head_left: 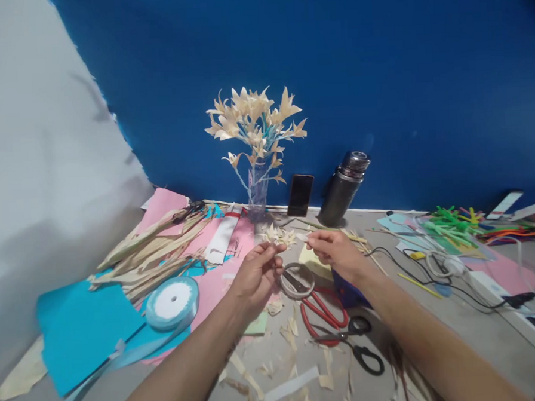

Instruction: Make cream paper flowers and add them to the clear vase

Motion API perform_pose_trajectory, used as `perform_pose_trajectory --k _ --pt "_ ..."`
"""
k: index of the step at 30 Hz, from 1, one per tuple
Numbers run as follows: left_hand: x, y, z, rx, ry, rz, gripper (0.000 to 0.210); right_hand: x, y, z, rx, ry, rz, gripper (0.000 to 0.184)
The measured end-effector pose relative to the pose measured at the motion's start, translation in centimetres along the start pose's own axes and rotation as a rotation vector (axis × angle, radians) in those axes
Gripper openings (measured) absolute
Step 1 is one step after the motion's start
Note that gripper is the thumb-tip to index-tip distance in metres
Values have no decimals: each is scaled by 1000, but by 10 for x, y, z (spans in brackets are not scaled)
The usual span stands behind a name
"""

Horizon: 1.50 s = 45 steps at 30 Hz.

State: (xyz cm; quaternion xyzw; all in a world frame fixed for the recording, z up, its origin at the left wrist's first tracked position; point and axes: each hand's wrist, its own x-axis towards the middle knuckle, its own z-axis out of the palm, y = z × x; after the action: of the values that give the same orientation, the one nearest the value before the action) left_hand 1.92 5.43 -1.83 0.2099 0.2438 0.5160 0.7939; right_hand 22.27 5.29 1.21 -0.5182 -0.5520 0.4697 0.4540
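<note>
My left hand (260, 270) is over the middle of the table with thumb and fingertips pinched; what they hold, if anything, is too small to make out. Across from it, my right hand (335, 249) pinches a small whitish strip (302, 237). Just behind the hands lie pale husk flowers (278, 234). Below and between them are a roll of tape (297, 281), red-handled scissors (325, 311) and black-handled scissors (346, 336). At the back, a clear vase (258, 192) holds a bunch of cream flowers (256, 117) on blue-wrapped stems.
Dried husks (157, 248), blue paper (88, 323) and a light-blue ribbon spool (173, 302) lie on the left. A phone (300, 194) and a dark flask (343, 190) lean near the blue wall. Green pipe cleaners (452, 226), cables and a power strip (520, 319) occupy the right.
</note>
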Motion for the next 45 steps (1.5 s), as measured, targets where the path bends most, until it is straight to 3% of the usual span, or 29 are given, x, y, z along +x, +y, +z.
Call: perform_pose_trajectory --k 2,5,14,19,26,30,33,38,45 --pt "-5 -2 4 0 -62 -46 23 -19 1 8 150 -9 60 30" --pt "-10 -6 7 43 -118 -81 25 -36 4 16 203 -32 108 31" --pt "-8 -14 5 236 -105 -76 27 -44 6 16 54 -76 71 27" --pt "-8 -15 5 169 -74 -108 23 -44 6 13 -6 -97 58 25" --pt "-4 -11 -1 118 4 -151 12 -47 -16 -23 -426 53 -38 24" --pt "-1 -8 -2 167 36 -98 12 -69 -11 -56 -909 -27 -71 19" --pt "3 -5 3 207 99 -20 13 -90 4 -73 -1173 -57 26 19" --pt "30 -6 20 361 131 -26 15 -106 22 -80 -1177 -84 108 20" --pt "101 -45 48 528 73 -53 17 -99 29 -76 -1220 -97 62 23"
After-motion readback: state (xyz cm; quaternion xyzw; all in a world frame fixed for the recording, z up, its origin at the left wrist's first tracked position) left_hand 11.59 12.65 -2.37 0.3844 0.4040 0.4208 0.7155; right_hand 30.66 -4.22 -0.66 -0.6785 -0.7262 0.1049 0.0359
